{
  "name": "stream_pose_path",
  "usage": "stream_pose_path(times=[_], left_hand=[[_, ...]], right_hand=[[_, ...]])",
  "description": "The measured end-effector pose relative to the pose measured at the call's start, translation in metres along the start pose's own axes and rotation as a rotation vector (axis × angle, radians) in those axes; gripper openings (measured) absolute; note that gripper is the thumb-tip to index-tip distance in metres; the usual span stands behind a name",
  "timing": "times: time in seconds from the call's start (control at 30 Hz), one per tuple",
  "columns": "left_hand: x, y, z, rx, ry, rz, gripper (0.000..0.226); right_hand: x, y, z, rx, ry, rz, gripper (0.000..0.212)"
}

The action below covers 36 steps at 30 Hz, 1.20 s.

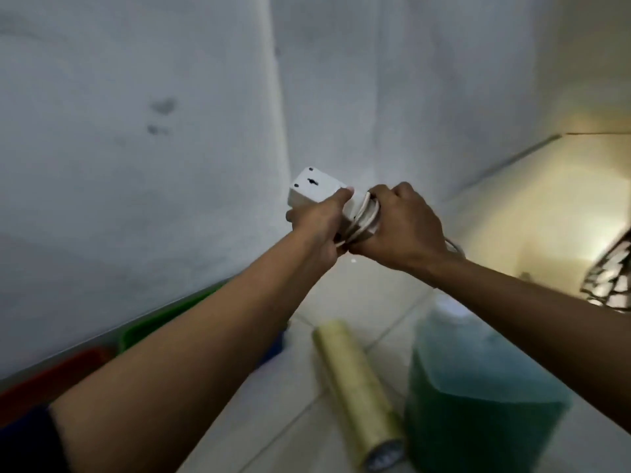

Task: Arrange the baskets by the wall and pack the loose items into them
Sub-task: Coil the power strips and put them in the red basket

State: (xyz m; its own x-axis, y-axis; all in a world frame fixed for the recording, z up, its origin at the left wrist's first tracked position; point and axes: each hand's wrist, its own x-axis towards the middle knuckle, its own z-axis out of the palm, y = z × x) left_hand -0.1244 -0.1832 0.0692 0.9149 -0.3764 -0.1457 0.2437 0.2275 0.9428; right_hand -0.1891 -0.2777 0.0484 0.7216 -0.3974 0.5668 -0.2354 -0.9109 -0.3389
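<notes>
Both hands hold a white power strip (312,189) up in front of the wall, its back side with a keyhole slot facing me. My left hand (321,223) grips the strip's body. My right hand (399,227) is closed over the white cord (365,218) coiled around the strip's end; a loop of cord shows behind that wrist. Along the wall at lower left stand a green basket (160,322) and a red basket (51,380), with a corner of a blue basket (276,346) showing past my left forearm, which hides most of them.
On the tiled floor (358,295) lie a yellowish roll of film (355,387) and a large bottle of green liquid (471,387). A dark patterned wire object (611,274) sits at the right edge. The wall corner runs just behind the hands.
</notes>
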Motion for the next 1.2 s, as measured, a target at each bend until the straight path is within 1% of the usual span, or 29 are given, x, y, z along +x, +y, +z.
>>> stream_pose_path(times=[0.07, 0.13, 0.2, 0.27, 0.33, 0.37, 0.43, 0.53, 0.57, 0.63, 0.7, 0.87, 0.97, 1.03, 1.07, 1.1, 1.13, 1.17, 1.2], left_hand=[[0.007, 0.009, -0.057, -0.037, 0.120, 0.002, 0.060], [0.011, 0.013, -0.116, -0.081, 0.204, 0.010, 0.060], [0.014, 0.011, -0.172, -0.122, 0.279, 0.015, 0.057], [0.013, 0.007, -0.230, -0.178, 0.389, 0.017, 0.056], [0.007, 0.000, -0.285, -0.251, 0.497, -0.022, 0.059], [0.003, -0.003, -0.314, -0.291, 0.539, -0.048, 0.058], [-0.007, -0.011, -0.366, -0.359, 0.594, -0.084, 0.053], [-0.024, -0.026, -0.430, -0.455, 0.676, -0.121, 0.041], [-0.028, -0.033, -0.447, -0.461, 0.721, -0.133, 0.039], [-0.035, -0.048, -0.473, -0.494, 0.823, -0.148, 0.046], [-0.039, -0.063, -0.491, -0.536, 0.887, -0.151, 0.054], [-0.042, -0.089, -0.530, -0.584, 1.006, -0.171, 0.054], [-0.038, -0.099, -0.541, -0.513, 0.992, -0.187, 0.055], [-0.032, -0.100, -0.545, -0.436, 0.947, -0.191, 0.056], [-0.027, -0.101, -0.550, -0.398, 0.941, -0.192, 0.058], [-0.023, -0.101, -0.554, -0.345, 0.944, -0.188, 0.064], [-0.020, -0.101, -0.560, -0.274, 0.961, -0.195, 0.075], [-0.019, -0.100, -0.564, -0.155, 1.016, -0.208, 0.093], [-0.018, -0.100, -0.570, 0.037, 1.086, -0.215, 0.108]], right_hand=[[0.001, -0.049, 0.028, 0.024, -0.063, -0.087, 0.076], [-0.001, -0.095, 0.056, 0.035, -0.128, -0.169, 0.074], [-0.008, -0.136, 0.082, 0.023, -0.187, -0.275, 0.080], [-0.019, -0.173, 0.108, -0.016, -0.240, -0.402, 0.090], [-0.031, -0.199, 0.130, -0.066, -0.259, -0.500, 0.095], [-0.038, -0.211, 0.141, -0.081, -0.273, -0.532, 0.093], [-0.053, -0.228, 0.164, -0.072, -0.340, -0.578, 0.082], [-0.073, -0.250, 0.202, 0.040, -0.496, -0.645, 0.061], [-0.079, -0.259, 0.216, 0.088, -0.556, -0.654, 0.055], [-0.091, -0.277, 0.243, 0.163, -0.652, -0.638, 0.046], [-0.103, -0.293, 0.267, 0.222, -0.720, -0.583, 0.044], [-0.123, -0.321, 0.327, 0.332, -0.829, -0.453, 0.043], [-0.136, -0.329, 0.361, 0.275, -0.957, -0.401, 0.044], [-0.145, -0.331, 0.377, 0.197, -1.042, -0.403, 0.055], [-0.148, -0.333, 0.384, 0.190, -1.057, -0.400, 0.060], [-0.150, -0.334, 0.392, 0.205, -1.055, -0.393, 0.061], [-0.150, -0.336, 0.398, 0.225, -1.034, -0.390, 0.060], [-0.149, -0.338, 0.403, 0.238, -1.010, -0.385, 0.058], [-0.147, -0.340, 0.408, 0.240, -0.994, -0.380, 0.057]])
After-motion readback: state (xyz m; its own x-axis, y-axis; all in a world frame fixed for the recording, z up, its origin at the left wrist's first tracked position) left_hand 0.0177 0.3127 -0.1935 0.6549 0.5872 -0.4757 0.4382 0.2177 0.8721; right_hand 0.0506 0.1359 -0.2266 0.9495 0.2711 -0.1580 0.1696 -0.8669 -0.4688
